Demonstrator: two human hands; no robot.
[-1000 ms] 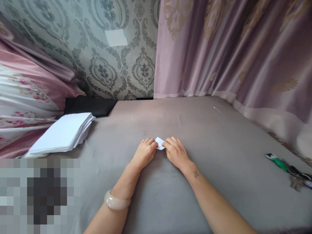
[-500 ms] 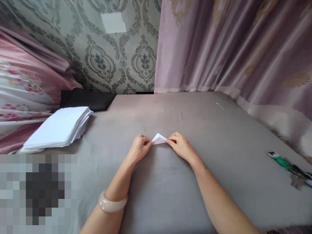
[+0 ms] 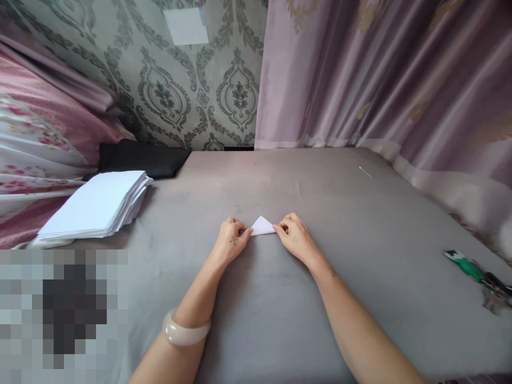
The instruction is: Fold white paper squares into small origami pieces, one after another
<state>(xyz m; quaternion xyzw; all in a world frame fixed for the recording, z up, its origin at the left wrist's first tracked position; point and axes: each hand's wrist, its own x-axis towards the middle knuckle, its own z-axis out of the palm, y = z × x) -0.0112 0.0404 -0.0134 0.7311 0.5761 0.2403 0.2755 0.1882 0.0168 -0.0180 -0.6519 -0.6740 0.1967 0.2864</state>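
A small white piece of folded paper [image 3: 262, 226], triangular with its peak pointing away from me, is held over the grey cloth [image 3: 276, 309]. My left hand [image 3: 233, 237] pinches its left corner between thumb and fingers. At the opposite corner, my right hand [image 3: 295, 236] has the same kind of pinch. Both hands are closed, and parts of the fingers are hidden behind the thumbs. A pale bangle [image 3: 186, 330] circles my left forearm.
To the left lies a thick stack of white paper [image 3: 98, 205], with a folded black item [image 3: 140, 160] behind it. Keys with a green piece [image 3: 468, 266] rest at the right. A thin stick [image 3: 365, 172] lies near the curtain [image 3: 332, 80].
The paper's front now looks like one plain triangle, where an inner folded edge showed before. My hands keep their pinch at both corners. The view has tilted slightly.
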